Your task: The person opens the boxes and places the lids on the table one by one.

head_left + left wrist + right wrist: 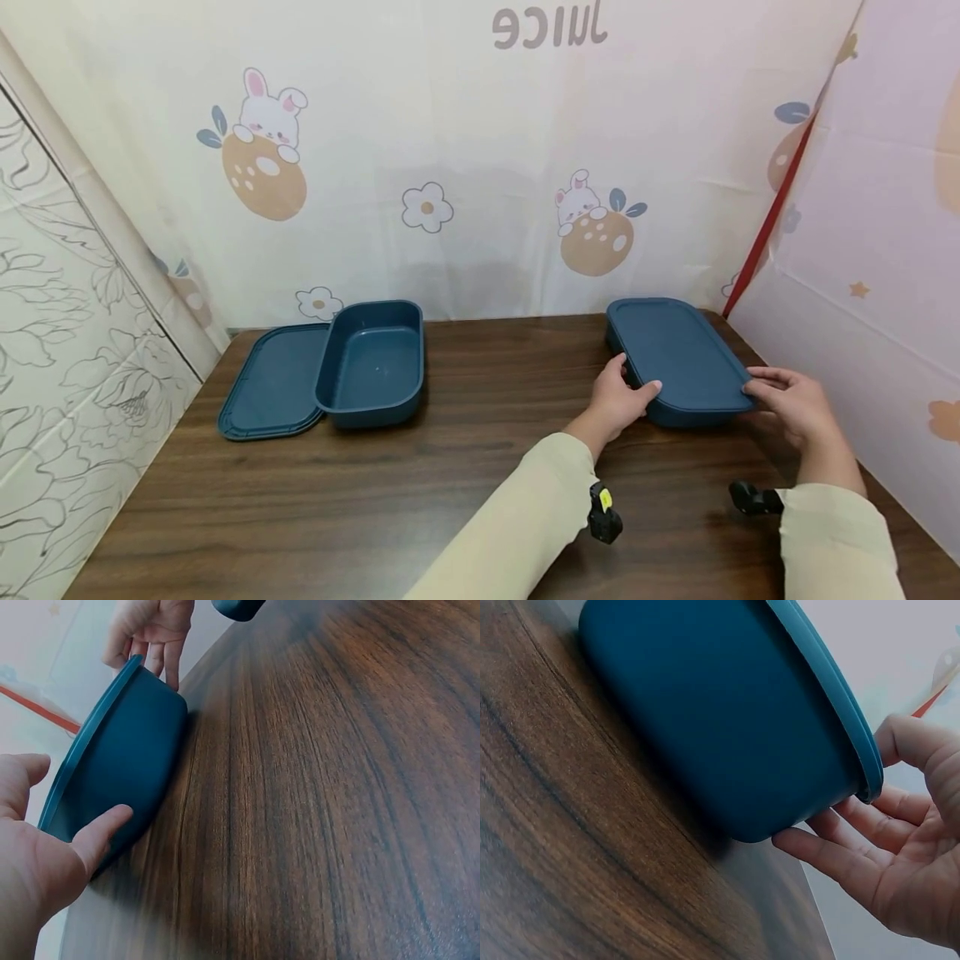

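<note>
Left hand [611, 404], digits spread, at the left side of a lidded blue container [682, 354]; right hand [798, 408] pinching its near-right corner between thumb and fingers. The container stands at the right of the wood-grain tabletop [510, 400]; well apart at left, an open blue container [375, 417] partly hides a loose lid [273, 383]. Beyond: rabbit-print cloth [480, 108].

left hand [621, 400] and right hand [797, 408] holding lidded box [678, 354], open box [377, 358], loose lid [275, 383]
</note>
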Demonstrator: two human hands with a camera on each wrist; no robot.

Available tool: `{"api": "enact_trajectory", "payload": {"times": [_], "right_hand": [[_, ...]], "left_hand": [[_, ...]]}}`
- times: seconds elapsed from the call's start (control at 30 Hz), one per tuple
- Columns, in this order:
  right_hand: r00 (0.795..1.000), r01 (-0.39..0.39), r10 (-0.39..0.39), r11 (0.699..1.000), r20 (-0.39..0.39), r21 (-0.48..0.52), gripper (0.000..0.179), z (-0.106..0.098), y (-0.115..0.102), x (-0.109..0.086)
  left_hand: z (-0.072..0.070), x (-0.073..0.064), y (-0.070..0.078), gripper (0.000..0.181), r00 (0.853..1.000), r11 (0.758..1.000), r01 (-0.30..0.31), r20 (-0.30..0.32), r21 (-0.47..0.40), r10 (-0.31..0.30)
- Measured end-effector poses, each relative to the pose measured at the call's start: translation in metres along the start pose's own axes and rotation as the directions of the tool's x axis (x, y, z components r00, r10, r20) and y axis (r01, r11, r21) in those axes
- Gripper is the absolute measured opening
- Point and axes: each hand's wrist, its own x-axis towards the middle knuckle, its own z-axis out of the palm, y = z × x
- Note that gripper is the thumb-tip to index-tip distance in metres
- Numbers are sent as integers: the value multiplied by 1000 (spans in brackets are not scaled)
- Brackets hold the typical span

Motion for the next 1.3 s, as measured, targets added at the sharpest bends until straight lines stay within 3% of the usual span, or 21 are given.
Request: {"api": "enact_trajectory", "payload": {"times": [0.17,0.3,0.47,0.77,0.97,1.3], "right_hand": [[998,33,-30,999,54,-42,23,0,0,-1],[994,45,-43,999,103,-17,28,-1,1,-2],[990,67,-62,997,127,-32,29,0,3,-7],[985,124,-113,989,131,-83,34,9,3,-16],[982,159,-139,973,124,-167,42,14,0,-20],[970,231,-210,954,127,-191,42,24,-7,-31]], "left_hand": [[1,0,1,65,1000,1000,24,-15,-9,-24],[1,-1,0,63,999,997,33,-25,-69,-34],[-4,-5,-1,62,1000,992,25,-1,-120,-25],[-21,-12,-2,63,997,981,16,77,-193,-1],[-27,-15,-4,64,996,976,8,91,-216,12],[-42,-22,-6,66,991,969,-2,129,-248,35]]}}
